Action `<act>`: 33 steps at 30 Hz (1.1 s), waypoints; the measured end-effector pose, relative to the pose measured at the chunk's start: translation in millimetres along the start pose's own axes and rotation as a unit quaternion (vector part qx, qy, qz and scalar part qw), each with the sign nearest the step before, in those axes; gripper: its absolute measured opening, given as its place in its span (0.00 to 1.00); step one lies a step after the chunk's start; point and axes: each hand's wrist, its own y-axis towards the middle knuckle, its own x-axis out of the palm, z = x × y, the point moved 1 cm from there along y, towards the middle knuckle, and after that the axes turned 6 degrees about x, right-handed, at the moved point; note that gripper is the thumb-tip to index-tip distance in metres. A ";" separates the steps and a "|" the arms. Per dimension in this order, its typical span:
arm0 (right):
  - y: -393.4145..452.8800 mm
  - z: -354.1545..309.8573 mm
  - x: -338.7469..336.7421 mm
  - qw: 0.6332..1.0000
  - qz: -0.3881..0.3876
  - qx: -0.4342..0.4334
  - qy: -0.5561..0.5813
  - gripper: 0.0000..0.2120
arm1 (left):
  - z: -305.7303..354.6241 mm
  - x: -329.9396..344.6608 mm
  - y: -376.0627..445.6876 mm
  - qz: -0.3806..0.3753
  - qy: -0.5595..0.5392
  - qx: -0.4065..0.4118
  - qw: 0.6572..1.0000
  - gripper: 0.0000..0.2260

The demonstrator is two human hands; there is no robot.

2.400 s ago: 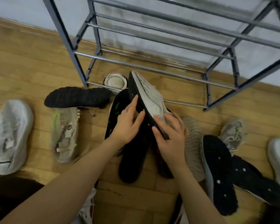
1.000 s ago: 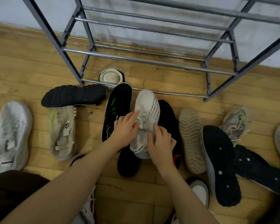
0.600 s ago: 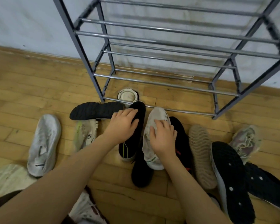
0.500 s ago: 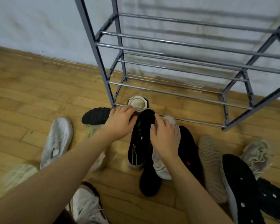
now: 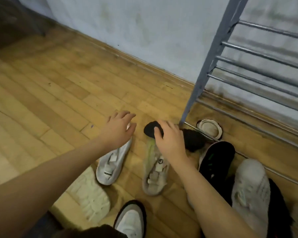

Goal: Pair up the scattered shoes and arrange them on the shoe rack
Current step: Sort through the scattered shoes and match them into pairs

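Observation:
My left hand hovers with fingers spread over the toe of a white strap shoe on the wooden floor. My right hand lies with straight fingers on a black shoe that is turned on its side, just above a beige strap shoe with a green stripe. Neither hand holds anything. The grey metal shoe rack stands at the right, its front post by my right fingertips. A white knit sneaker and a black sneaker with green marks lie on the floor before the rack.
A round white object sits under the rack's lowest bars. An upturned pale sole and a white shoe with a black rim lie near my knees. Another black shoe lies under the knit sneaker. Bare floor stretches left to the wall.
Both hands have left the white knit sneaker and the black sneaker and moved left, to the strap shoes and the tipped black shoe. The view has swung left.

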 end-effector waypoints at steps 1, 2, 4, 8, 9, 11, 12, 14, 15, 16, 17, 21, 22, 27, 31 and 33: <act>1.2 -3.7 14.4 1.000 -0.018 -0.002 0.001 0.19 | -14.7 11.7 -5.8 0.006 -0.009 -0.019 1.000 0.19; 1.6 -7.2 27.5 0.999 -0.036 -0.006 0.001 0.19 | -29.0 24.0 -11.6 0.011 -0.015 -0.039 0.999 0.20; 1.1 -10.6 53.4 0.997 -0.073 -0.013 -0.010 0.18 | -55.0 49.3 -22.2 0.011 -0.029 -0.090 0.995 0.21; 3.0 -12.4 101.6 0.988 -0.143 -0.013 -0.051 0.20 | -87.8 96.3 -42.9 -0.024 -0.036 -0.169 0.985 0.22; 4.1 -12.2 112.4 0.986 -0.158 -0.011 -0.054 0.21 | -93.2 105.6 -47.0 -0.026 -0.031 -0.180 0.983 0.22; 6.4 -10.1 130.3 0.982 -0.177 -0.011 -0.066 0.22 | -100.7 119.2 -51.5 -0.019 -0.038 -0.200 0.979 0.22; 7.8 -9.8 136.8 0.980 -0.183 -0.015 -0.075 0.23 | -103.6 123.9 -51.2 -0.017 -0.050 -0.208 0.977 0.22; 11.2 -10.7 149.6 0.977 -0.195 -0.019 -0.089 0.25 | -108.0 130.8 -48.1 -0.019 -0.073 -0.210 0.975 0.24; 12.7 -12.7 155.6 0.976 -0.195 -0.022 -0.093 0.25 | -109.6 132.8 -45.7 -0.024 -0.084 -0.203 0.975 0.25; 13.5 -15.2 160.9 0.977 -0.190 -0.027 -0.096 0.25 | -110.6 134.2 -43.5 -0.025 -0.099 -0.194 0.976 0.25; 13.4 -18.0 164.6 0.979 -0.178 -0.029 -0.093 0.24 | -111.7 135.4 -42.5 -0.019 -0.123 -0.187 0.974 0.26; 7.1 -21.0 168.4 0.991 -0.129 -0.020 -0.002 0.21 | -109.0 130.9 -46.5 0.065 -0.232 -0.181 0.953 0.24; 5.2 -19.6 167.7 0.991 -0.125 -0.024 0.033 0.21 | -105.8 128.8 -48.2 0.089 -0.233 -0.172 0.953 0.23; 3.0 -12.1 141.6 0.982 -0.083 -0.019 0.171 0.22 | -82.8 118.1 -49.6 0.167 -0.241 -0.126 0.948 0.22; 0.1 -4.0 105.4 0.985 -0.029 -0.042 0.166 0.22 | -61.0 112.6 -47.3 0.200 -0.279 -0.137 0.929 0.21; -6.2 5.8 87.3 0.988 -0.008 -0.033 0.152 0.22 | -44.3 108.8 -42.9 0.200 -0.297 -0.124 0.925 0.21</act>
